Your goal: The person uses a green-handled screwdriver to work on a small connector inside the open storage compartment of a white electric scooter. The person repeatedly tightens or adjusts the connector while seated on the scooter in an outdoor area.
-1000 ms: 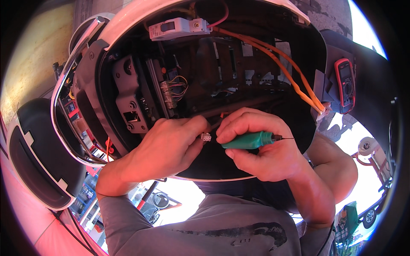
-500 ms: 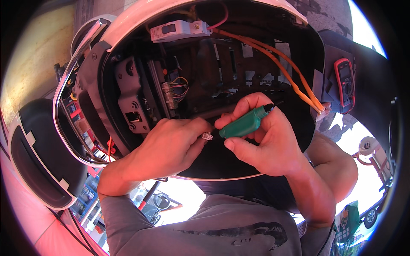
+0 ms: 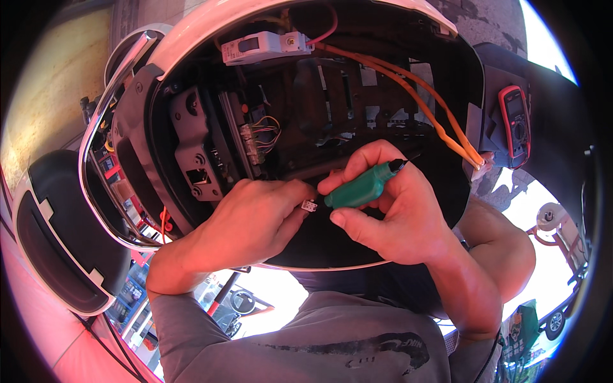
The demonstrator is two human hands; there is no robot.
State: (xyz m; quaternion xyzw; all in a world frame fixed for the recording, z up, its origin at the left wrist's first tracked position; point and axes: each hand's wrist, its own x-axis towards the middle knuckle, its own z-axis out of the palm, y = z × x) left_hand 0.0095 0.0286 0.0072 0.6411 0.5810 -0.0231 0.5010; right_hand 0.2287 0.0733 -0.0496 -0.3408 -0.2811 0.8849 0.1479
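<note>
My left hand (image 3: 258, 223) pinches a small white multi-pin connector (image 3: 309, 205) near the middle of the dark open compartment of a white vehicle body (image 3: 175, 29). Just to its right my right hand (image 3: 402, 220) holds a green plastic tool handle (image 3: 354, 189) with a black end and a thin pin pointing up to the right. The handle's lower end is beside the connector; I cannot tell if they touch. Above my hands are a wired connector block (image 3: 251, 142) and a metal bracket (image 3: 195, 121).
A white circuit breaker (image 3: 268, 46) sits at the compartment's top, with orange cables (image 3: 440, 127) running down to the right. A red-and-black multimeter (image 3: 514, 124) lies on the dark surface at the right. A black padded seat-like part (image 3: 60, 236) stands at the left.
Since a second ago my right fingers and thumb have shifted, and the green handle has tilted so its black end points higher. My left hand moved only slightly.
</note>
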